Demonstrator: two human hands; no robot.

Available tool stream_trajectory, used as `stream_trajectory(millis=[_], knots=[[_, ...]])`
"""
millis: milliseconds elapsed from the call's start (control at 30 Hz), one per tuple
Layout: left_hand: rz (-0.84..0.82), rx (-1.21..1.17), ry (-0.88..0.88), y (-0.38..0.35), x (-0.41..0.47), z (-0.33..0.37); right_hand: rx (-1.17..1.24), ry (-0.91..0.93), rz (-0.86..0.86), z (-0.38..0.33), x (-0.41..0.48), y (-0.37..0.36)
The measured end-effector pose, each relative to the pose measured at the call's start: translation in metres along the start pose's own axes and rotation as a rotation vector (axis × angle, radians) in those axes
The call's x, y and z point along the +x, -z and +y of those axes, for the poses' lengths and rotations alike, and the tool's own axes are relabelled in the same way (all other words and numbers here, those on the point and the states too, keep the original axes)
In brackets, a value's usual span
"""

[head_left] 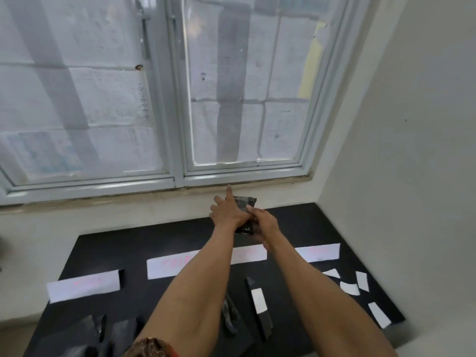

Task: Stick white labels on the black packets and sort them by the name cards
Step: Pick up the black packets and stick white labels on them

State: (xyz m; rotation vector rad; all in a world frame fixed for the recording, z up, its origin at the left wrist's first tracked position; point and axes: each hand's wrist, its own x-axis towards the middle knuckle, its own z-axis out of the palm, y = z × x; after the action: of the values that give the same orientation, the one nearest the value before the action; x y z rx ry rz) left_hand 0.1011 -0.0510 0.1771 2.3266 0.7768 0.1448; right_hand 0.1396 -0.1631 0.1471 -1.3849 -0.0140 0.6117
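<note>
Both arms reach far forward over the black table [296, 222]. A black packet [246, 202] is held up near the window sill. My left hand [229, 212] lies over the packet with its fingers stretched out, index finger pointing up. My right hand [262, 222] grips the packet's lower right side. Three white name cards with faint pink writing lie in a row: left card [83, 286], middle card [164, 266], right card [319, 252]. A black packet with a white label [258, 301] lies near me. Several loose white labels [349, 288] lie at the right.
More black packets [229, 315] lie at the near edge, some at the lower left [103, 331]. A large window [180, 99] and its sill stand right behind the table. A white wall [412, 150] closes the right side.
</note>
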Motion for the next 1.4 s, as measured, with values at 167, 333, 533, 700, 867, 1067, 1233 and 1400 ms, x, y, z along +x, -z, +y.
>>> stream_trajectory(millis=[167,333,533,700,867,1067,1233,1400], knots=[[-0.156,-0.303,-0.188,-0.014,0.017,0.044,0.04,0.04,0.131,-0.028,0.012,0.052],[-0.179,-0.646,-0.064,-0.037,0.031,0.08,0.133,0.101,0.191,-0.055,0.022,0.099],[-0.369,-0.852,0.106,-0.069,0.042,0.114,0.157,0.15,0.164,-0.078,0.038,0.13],[-0.361,-1.032,0.174,-0.091,0.051,0.128,0.111,0.161,0.142,-0.09,0.048,0.151],[-0.313,-1.129,0.225,-0.116,0.055,0.133,0.048,0.139,0.113,-0.093,0.062,0.172],[-0.253,-1.129,0.242,-0.135,0.063,0.132,-0.042,0.046,0.191,-0.066,0.078,0.205],[-0.254,-1.12,0.296,-0.147,0.074,0.129,-0.293,-0.223,0.312,0.021,0.083,0.279],[-0.252,-1.115,0.329,-0.157,0.08,0.129,-0.652,-0.502,0.475,0.105,0.058,0.332]])
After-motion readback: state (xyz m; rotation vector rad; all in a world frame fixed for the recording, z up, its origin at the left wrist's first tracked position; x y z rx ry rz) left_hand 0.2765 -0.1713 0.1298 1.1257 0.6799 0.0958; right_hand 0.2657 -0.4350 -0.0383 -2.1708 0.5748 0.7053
